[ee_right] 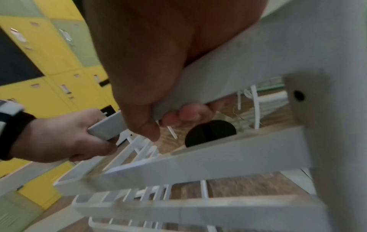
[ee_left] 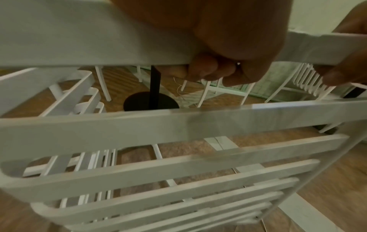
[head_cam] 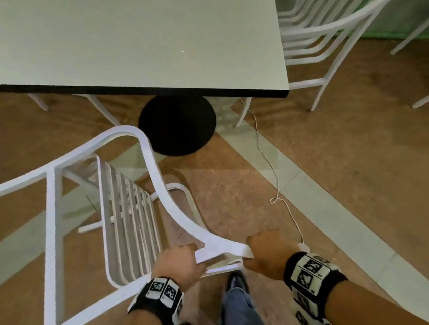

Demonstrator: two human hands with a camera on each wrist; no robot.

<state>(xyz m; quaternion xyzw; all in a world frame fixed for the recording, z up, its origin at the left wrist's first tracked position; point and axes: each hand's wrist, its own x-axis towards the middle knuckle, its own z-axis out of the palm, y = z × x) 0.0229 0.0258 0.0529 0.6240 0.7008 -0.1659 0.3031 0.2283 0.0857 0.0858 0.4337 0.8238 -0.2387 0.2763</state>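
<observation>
A white slatted chair [head_cam: 55, 234] stands between me and the table, its curved top rail [head_cam: 156, 174] running down to my hands. My left hand [head_cam: 178, 262] grips the rail's near end, fingers [ee_left: 208, 69] curled under the flat bar [ee_left: 79, 44]. My right hand [head_cam: 267, 252] grips the same rail just to the right, fingers [ee_right: 188, 114] wrapped beneath it. The right wrist view also shows the left hand [ee_right: 59, 138] holding the rail. Whether the chair's legs touch the floor cannot be told.
A pale table [head_cam: 141, 50] on a black round base [head_cam: 177, 125] stands ahead. Stacked white chairs [head_cam: 326, 29] sit at the right. A thin white cable [head_cam: 277, 182] trails over the floor. My shoe [head_cam: 236, 282] is below the rail. Yellow lockers [ee_right: 39, 47] line the left.
</observation>
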